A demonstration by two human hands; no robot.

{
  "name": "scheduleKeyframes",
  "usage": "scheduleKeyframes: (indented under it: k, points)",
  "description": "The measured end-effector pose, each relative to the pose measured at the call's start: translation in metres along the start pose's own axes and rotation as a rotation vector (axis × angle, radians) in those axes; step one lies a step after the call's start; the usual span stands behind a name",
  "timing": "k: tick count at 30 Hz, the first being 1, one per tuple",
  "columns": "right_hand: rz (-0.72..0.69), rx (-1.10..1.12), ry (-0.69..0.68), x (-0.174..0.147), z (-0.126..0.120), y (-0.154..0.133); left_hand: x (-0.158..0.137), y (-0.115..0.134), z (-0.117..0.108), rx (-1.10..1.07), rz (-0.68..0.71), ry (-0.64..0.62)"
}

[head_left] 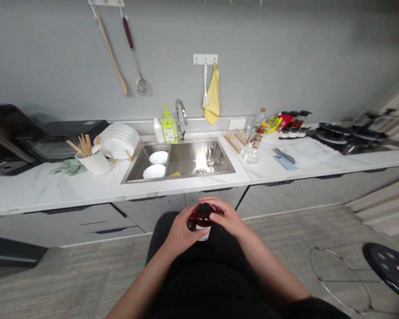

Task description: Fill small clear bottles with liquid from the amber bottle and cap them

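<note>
Plain grey wall (269, 57) runs behind a long white tabletop with faint marble veining (43, 190), above grey cabinet fronts (146, 209) and a grey-brown streaked floor (103, 274). Nearer than the tabletop's front edge, over the person's dark-clothed lap, a dark reddish-brown bottle with a black cap and white label (203, 220) sits between the two hands. The left hand (185, 228) is clamped round its side, thumb lying across the label. The right hand (226, 219) is closed about the upper part, thumb against the shoulder and fingers curving behind the cap.

Straight beyond both hands is a rectangular stainless-steel sink (193, 153), with two round white bowls (154, 171) in the section ahead of the left hand and a curved chrome faucet (180, 119) at the back. Farther out to the left of the left hand stand white plates (119, 139) in a rack and a white holder full of wooden chopsticks (97, 163), beside a crumpled pale green cloth (69, 167). Ahead and to the right of the right hand, well apart from it, lie a light blue phone (286, 162) and, nearer the sink, a clear glass container (251, 153).
</note>
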State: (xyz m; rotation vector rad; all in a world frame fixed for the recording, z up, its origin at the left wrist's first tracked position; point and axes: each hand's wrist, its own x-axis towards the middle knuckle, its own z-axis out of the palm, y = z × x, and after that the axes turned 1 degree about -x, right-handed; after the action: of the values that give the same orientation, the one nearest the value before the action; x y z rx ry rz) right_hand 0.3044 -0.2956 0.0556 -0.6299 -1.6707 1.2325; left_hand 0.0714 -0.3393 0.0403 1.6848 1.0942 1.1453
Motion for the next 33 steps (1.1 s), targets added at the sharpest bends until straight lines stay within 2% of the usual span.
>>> scheduleKeyframes:
  k: [3,5,7,9,11,12,17,20,23,26,28,30,32,33]
  points:
    - [0.062,0.083,-0.054,-0.004,-0.001,0.014,0.01,-0.002,0.001,-0.067,-0.083,0.039]
    - [0.121,0.065,-0.042,-0.004,-0.001,0.025,0.015,-0.003,0.0,-0.031,-0.1,-0.003]
    - [0.155,0.037,0.021,-0.002,-0.006,0.036,0.019,-0.006,-0.004,0.087,-0.058,-0.072]
    - [0.164,0.003,0.148,0.006,-0.023,0.045,0.025,-0.014,-0.015,0.223,-0.008,-0.13]
    - [0.154,-0.063,0.332,0.017,-0.055,0.052,0.035,-0.025,-0.036,0.328,0.018,-0.129]
    - [0.133,-0.122,0.445,0.024,-0.077,0.054,0.042,-0.033,-0.051,0.379,0.028,-0.087]
    - [0.032,-0.529,0.883,0.057,-0.216,0.068,0.093,-0.082,-0.147,0.741,0.092,0.361]
    - [0.066,-0.688,1.052,0.071,-0.284,0.085,0.12,-0.112,-0.196,0.883,0.112,0.437]
    - [0.12,-0.782,1.112,0.078,-0.323,0.105,0.138,-0.136,-0.223,0.972,0.092,0.445]
    - [0.121,-0.852,1.073,0.079,-0.337,0.115,0.148,-0.154,-0.229,1.008,0.071,0.438]
    - [0.086,-0.952,1.055,0.077,-0.334,0.112,0.151,-0.162,-0.226,1.022,0.066,0.438]
    - [0.008,-1.09,1.089,0.076,-0.32,0.104,0.152,-0.169,-0.223,1.039,0.068,0.445]
    - [-0.091,-1.183,1.108,0.079,-0.295,0.098,0.152,-0.172,-0.221,1.047,0.072,0.45]
    - [-0.112,-1.183,1.077,0.084,-0.28,0.097,0.151,-0.173,-0.221,1.045,0.07,0.45]
